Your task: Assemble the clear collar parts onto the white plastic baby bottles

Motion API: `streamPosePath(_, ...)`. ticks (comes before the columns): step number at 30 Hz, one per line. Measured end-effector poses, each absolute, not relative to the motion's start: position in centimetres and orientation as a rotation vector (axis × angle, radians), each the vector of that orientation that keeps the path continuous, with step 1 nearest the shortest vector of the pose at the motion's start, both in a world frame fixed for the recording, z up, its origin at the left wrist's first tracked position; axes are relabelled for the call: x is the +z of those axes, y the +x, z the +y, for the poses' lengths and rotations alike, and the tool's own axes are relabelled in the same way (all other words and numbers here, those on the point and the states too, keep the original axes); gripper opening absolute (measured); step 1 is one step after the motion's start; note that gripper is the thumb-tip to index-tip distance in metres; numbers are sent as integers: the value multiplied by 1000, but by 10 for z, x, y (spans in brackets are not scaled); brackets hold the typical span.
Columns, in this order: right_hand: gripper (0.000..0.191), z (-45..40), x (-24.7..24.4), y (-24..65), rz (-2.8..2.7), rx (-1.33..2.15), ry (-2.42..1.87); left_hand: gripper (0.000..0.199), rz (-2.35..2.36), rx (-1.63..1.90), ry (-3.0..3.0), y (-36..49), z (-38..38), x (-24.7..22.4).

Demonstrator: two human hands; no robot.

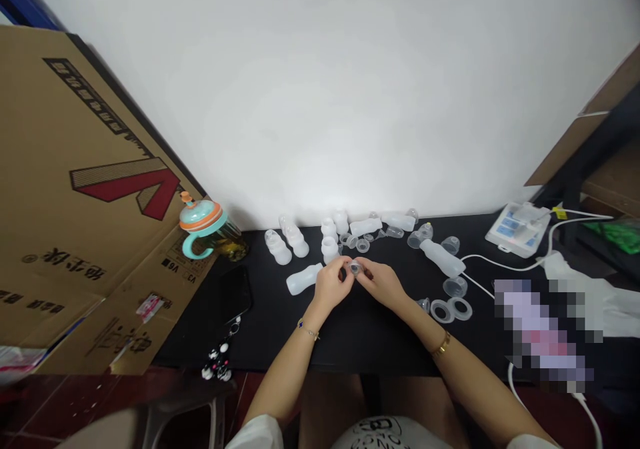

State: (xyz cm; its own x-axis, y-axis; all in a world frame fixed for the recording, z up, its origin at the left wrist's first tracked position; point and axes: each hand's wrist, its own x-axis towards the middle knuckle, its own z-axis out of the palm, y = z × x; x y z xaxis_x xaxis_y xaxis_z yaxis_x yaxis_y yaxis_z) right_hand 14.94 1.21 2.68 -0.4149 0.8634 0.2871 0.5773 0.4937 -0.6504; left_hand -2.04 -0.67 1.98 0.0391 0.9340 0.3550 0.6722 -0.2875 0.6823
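Between my two hands is a small translucent bottle ring (pixel 355 267), pinched by the fingertips over the black table. My left hand (pixel 332 285) grips its left side with thumb and fingers. My right hand (pixel 383 282) holds it from the right. Whether a teat sits inside the ring is too small to tell. A white baby bottle (pixel 303 280) lies on its side just left of my left hand. Behind that hand stand several open white bottles (pixel 330 249). Loose rings (pixel 363 245) and clear parts lie beyond my fingers. Two larger rings (pixel 443 311) rest beside my right forearm.
Capped bottles (pixel 278 249) stand back left. Another bottle (pixel 443 258) lies at right among clear domes (pixel 455 287). A lidded drink jug (pixel 203 225), a phone (pixel 235 293) and a cardboard box (pixel 100 202) are at left. A white case (pixel 517 230) and cables (pixel 505 267) occupy the right.
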Motion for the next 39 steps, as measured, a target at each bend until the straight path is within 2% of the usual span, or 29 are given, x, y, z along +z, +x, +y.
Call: streamPosePath(39,21,11,28,148,-2130,635,-1207,20,1629,1110,2071,-22,-7,19)
